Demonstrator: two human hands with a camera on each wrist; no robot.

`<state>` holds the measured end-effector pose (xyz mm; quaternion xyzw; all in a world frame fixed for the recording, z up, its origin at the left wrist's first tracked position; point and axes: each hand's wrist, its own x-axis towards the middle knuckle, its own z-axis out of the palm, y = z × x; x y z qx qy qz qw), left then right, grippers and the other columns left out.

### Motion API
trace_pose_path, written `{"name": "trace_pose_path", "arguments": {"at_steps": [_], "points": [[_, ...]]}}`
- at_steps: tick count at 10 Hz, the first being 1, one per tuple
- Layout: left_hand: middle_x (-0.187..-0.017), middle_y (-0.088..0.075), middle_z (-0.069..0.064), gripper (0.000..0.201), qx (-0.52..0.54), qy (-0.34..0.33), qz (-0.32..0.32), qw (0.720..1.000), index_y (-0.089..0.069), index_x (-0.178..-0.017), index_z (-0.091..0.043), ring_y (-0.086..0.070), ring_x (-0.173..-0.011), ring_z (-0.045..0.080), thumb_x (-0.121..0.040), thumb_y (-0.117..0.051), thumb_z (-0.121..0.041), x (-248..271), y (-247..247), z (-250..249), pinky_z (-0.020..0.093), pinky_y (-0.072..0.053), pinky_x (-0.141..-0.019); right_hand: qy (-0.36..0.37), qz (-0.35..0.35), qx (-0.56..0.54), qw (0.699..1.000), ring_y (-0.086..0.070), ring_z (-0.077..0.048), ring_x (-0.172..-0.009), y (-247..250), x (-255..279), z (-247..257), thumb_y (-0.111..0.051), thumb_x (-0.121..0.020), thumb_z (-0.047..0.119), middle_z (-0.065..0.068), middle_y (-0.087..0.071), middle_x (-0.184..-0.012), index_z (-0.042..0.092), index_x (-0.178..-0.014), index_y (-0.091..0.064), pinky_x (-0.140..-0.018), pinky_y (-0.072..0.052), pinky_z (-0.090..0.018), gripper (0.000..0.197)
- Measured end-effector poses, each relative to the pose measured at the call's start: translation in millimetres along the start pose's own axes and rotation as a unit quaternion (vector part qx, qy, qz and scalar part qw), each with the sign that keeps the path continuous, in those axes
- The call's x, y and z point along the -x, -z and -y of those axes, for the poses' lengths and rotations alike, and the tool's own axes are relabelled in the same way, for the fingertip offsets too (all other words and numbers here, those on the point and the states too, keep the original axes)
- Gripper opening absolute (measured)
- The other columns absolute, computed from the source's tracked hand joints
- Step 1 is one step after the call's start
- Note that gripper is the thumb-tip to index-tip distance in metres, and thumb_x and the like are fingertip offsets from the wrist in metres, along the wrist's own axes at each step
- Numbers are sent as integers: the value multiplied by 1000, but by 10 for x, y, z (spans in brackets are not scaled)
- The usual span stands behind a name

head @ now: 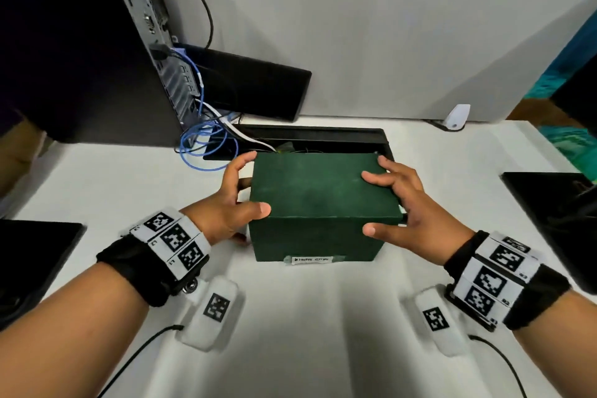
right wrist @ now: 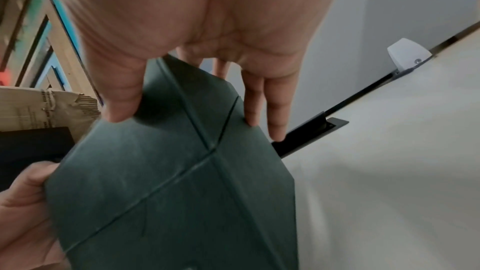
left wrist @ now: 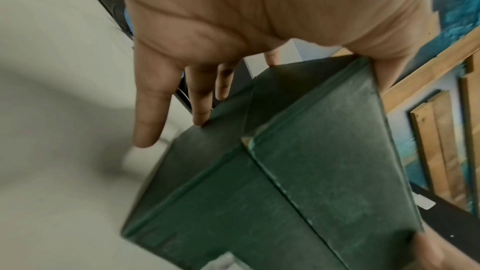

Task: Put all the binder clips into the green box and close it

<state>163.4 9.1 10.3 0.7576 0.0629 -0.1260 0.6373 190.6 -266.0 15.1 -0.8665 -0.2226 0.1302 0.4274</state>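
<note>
The green box [head: 318, 241] stands on the white table [head: 307, 333] with its green lid [head: 318, 187] on top; a small handwritten label [head: 311, 259] is stuck low on its front. My left hand [head: 240, 191] grips the lid's left end, thumb on the front face and fingers along the side and back. My right hand [head: 399, 200] grips the right end the same way. Both wrist views show the box [left wrist: 298, 171] [right wrist: 168, 192] close up, with the fingers [left wrist: 200, 108] [right wrist: 250, 110] pressed to its side. No binder clip is visible.
A computer tower [head: 97, 42] with blue cables [head: 206, 145] stands back left. Behind the box lies a black cable slot [head: 323, 136]. Black pads lie at the left [head: 32, 252] and right [head: 549, 203] edges. A white partition [head: 355, 42] with a white bracket [head: 457, 116] closes the back.
</note>
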Motion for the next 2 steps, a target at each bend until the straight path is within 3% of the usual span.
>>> {"name": "trace_pose_path", "arguments": {"at_steps": [1,2], "points": [[-129,-38,-7,81,-50,56,5,997,-13,-131,-54,-50,-110,15,-69,-64,-42,113,102,13,24,-47,-76,-38,41,7,998,-35,7,-126,177,34,196,-63,-62,52,30,-25,-135,55,-114,-42,-106,-35,-26,57],[-130,-42,-5,68,-89,107,-25,990,-23,-112,-67,-55,-111,18,-50,-53,-67,323,258,131,36,-47,-86,-21,7,26,999,-39,10,-123,445,95,373,-56,-66,64,33,-38,-130,56,-111,-52,-105,-37,-25,46]]}}
